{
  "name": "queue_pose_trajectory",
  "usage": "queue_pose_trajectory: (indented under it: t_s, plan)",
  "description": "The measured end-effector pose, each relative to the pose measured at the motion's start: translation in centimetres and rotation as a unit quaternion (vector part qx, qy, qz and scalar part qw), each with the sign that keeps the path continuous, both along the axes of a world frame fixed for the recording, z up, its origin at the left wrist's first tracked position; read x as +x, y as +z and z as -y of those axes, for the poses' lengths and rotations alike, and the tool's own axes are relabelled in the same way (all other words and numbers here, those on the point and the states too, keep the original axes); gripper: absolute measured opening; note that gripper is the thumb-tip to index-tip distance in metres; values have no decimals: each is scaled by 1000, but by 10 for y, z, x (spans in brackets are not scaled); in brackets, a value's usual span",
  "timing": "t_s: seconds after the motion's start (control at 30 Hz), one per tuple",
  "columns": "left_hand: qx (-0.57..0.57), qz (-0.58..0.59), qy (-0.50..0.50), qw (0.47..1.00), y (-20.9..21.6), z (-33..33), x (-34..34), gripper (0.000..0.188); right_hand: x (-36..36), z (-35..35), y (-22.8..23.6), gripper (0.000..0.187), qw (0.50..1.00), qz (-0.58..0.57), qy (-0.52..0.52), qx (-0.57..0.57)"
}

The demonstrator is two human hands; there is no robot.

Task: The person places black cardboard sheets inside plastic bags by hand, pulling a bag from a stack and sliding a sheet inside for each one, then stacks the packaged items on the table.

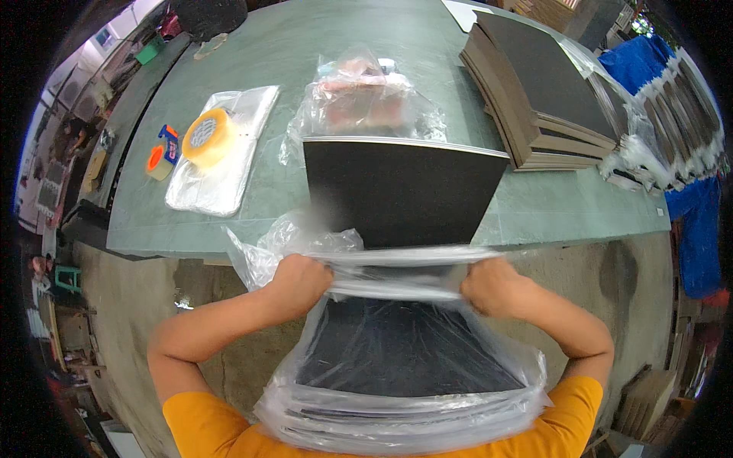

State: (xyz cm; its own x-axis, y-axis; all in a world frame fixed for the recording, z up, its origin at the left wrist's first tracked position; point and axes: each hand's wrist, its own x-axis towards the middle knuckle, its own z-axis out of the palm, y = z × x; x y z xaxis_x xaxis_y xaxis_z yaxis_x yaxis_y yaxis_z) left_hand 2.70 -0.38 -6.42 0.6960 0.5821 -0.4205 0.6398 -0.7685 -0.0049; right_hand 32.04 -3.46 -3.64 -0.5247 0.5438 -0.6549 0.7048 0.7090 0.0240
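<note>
My left hand [299, 284] and my right hand [496, 287] are both closed, gripping a clear plastic bag [397, 291] at either side of its stretched, bunched mouth. Dark flat sheets [405, 347] show through the plastic, close against my body, with layered edges at the near end. Just beyond my hands a black board [405, 191] leans up at the table's near edge, a pale line along its top. Whether it belongs to the bagged sheets I cannot tell. Loose film [282, 248] hangs beside my left hand. Motion blurs the plastic between my fists.
On the green table [259, 30] lie folded clear bags [217, 179], a yellowish tape roll [206, 137] and a blue-orange tape dispenser [162, 155]. Behind the black board sits a plastic-wrapped bundle [366, 103]. Stacked dark boards [538, 84] stand far right, near wrapped sheets [676, 114].
</note>
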Motion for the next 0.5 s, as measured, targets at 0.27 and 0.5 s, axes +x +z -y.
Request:
queue_pose_trajectory:
  t_s: [0.27, 0.5]
  plan:
    - [-169, 544, 517, 639, 25, -36, -37, 30, 42, -42, 17, 22, 702, -472, -302, 440]
    - [367, 461, 249, 769, 34, -90, -24, 50, 10, -47, 13, 62, 728, -428, -212, 493]
